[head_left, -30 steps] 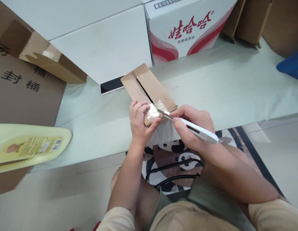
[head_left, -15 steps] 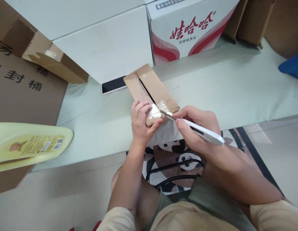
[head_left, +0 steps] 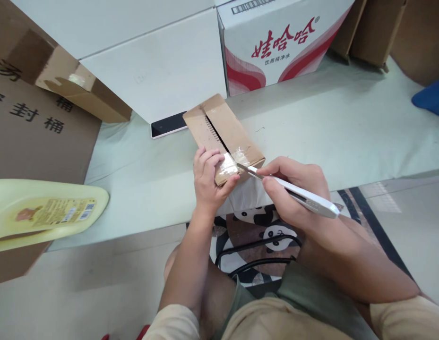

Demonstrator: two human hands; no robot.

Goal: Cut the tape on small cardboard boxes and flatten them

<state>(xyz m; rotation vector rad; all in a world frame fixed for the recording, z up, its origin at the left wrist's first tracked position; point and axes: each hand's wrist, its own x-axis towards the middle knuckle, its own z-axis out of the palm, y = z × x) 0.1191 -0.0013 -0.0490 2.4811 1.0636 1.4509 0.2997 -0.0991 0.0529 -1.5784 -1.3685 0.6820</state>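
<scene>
A small brown cardboard box [head_left: 236,123] lies on the pale green cloth, its top seam partly parted and clear tape across the near end. My left hand [head_left: 207,177] grips the near left corner, fingers on the top and thumb at the front edge. In my right hand [head_left: 297,189] is a white utility knife [head_left: 306,197], held like a pen with its blade out. The blade tip touches the taped seam at the box's near end. Behind the box's far left corner lies a black-screened phone [head_left: 168,124].
White cartons [head_left: 151,71] and a red-and-white carton [head_left: 276,52] stand at the back. On the left are a big brown carton [head_left: 35,151] and a yellow jug [head_left: 63,208]. A blue object [head_left: 432,99] sits at the right edge, below brown cardboard [head_left: 375,30].
My right hand and the knife have shifted slightly right and back, with the knife's rear end lower. The left hand and the box stay almost in place.
</scene>
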